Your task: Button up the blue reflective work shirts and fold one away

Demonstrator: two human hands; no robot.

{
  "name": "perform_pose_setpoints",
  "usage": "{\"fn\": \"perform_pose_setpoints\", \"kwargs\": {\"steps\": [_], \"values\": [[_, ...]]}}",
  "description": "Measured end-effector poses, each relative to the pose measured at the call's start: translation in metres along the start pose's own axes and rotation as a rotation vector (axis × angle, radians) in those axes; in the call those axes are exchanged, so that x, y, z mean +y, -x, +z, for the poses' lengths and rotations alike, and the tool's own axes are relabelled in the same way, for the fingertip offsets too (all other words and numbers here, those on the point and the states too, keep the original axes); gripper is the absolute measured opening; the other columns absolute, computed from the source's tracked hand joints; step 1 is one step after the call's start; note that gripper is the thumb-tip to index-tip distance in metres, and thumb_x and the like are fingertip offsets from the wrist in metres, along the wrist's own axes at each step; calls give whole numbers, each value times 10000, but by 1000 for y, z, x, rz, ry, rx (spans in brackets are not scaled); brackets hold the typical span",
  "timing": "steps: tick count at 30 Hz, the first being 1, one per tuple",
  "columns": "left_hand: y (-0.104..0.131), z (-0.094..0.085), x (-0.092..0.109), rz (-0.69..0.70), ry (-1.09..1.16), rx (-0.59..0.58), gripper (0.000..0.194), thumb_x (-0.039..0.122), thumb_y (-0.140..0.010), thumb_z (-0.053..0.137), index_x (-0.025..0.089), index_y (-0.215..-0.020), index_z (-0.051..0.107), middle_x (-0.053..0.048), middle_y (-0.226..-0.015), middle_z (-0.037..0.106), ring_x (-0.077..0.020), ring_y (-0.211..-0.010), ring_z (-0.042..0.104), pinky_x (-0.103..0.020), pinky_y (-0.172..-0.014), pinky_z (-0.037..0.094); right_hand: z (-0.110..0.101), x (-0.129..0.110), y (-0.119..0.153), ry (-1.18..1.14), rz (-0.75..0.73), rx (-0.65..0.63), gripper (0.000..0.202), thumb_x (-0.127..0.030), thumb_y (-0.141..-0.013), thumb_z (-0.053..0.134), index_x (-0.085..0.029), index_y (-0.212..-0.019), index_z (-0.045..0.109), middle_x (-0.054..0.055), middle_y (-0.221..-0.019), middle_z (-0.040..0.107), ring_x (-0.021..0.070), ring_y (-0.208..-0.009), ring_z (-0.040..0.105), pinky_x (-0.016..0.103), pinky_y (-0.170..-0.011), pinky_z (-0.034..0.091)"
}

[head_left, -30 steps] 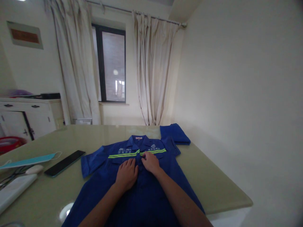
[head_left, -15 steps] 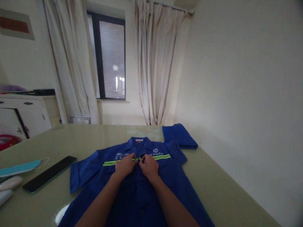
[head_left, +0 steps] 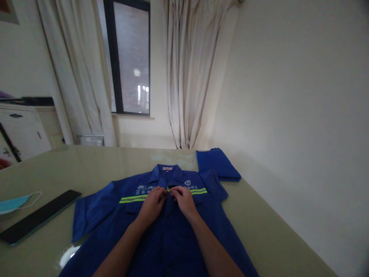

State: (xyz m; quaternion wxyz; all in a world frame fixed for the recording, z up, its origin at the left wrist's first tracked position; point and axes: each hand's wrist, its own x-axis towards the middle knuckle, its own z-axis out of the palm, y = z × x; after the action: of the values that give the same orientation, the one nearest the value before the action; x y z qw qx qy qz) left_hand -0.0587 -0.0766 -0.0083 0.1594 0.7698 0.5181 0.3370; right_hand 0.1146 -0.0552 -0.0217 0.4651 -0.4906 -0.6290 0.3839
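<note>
A blue short-sleeved work shirt (head_left: 173,238) lies spread front side up, its collar pointing away from me. A yellow-green reflective stripe crosses its chest, with white printing above. At the middle of the chest my left hand (head_left: 154,201) pinches the front edge of the shirt beside the stripe. Close to it on the right, my right hand (head_left: 183,199) grips the other side of the front opening with bent fingers. The fingertips are nearly together, and any button between them is too small to make out.
Behind the right sleeve sits a folded blue garment (head_left: 217,164) on the table (head_left: 95,161). To the left are a black, flat, long device (head_left: 40,215) and a light-blue face mask (head_left: 14,204). A wall (head_left: 302,134) borders the table's right edge.
The view has tilted down and turned slightly right. Both hands stay at the shirt's chest, with the fingers shifting a little and the right hand's fingers lifting slightly.
</note>
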Motion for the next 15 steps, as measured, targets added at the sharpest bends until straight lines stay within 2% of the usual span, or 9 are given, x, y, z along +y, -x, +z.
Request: {"fn": "perform_pose_setpoints", "kwargs": {"steps": [2,5,10,15], "values": [[1,-2,1,5,65,58,178,212,-930,492,225,-899,666,-43,-895,690,-211,-825,648,-324,-783,493,1,-4,4,57,-62,-38,220,-283,-833,623,-223,-945,803,37,-837,773,224,-757,689,312,-711,506],[3,-3,3,-8,111,70,165,235,-917,520,227,-897,683,-39,-887,721,-218,-830,669,-330,-784,496,0,-11,10,127,-131,-47,225,-236,-827,638,-241,-972,810,38,-906,786,238,-854,703,324,-791,501],[3,-3,4,-72,185,37,148,179,-876,528,248,-931,647,-17,-914,765,-212,-877,714,-312,-809,512,-1,-20,14,171,-128,-19,165,-215,-833,673,-232,-927,807,43,-884,778,229,-836,696,310,-785,493],[4,-1,4,-67,239,77,187,154,-858,502,258,-1000,563,-2,-873,735,-197,-843,714,-298,-785,512,4,-22,14,249,-212,35,159,-170,-840,663,-230,-912,791,50,-910,738,214,-859,670,299,-797,481]]}}
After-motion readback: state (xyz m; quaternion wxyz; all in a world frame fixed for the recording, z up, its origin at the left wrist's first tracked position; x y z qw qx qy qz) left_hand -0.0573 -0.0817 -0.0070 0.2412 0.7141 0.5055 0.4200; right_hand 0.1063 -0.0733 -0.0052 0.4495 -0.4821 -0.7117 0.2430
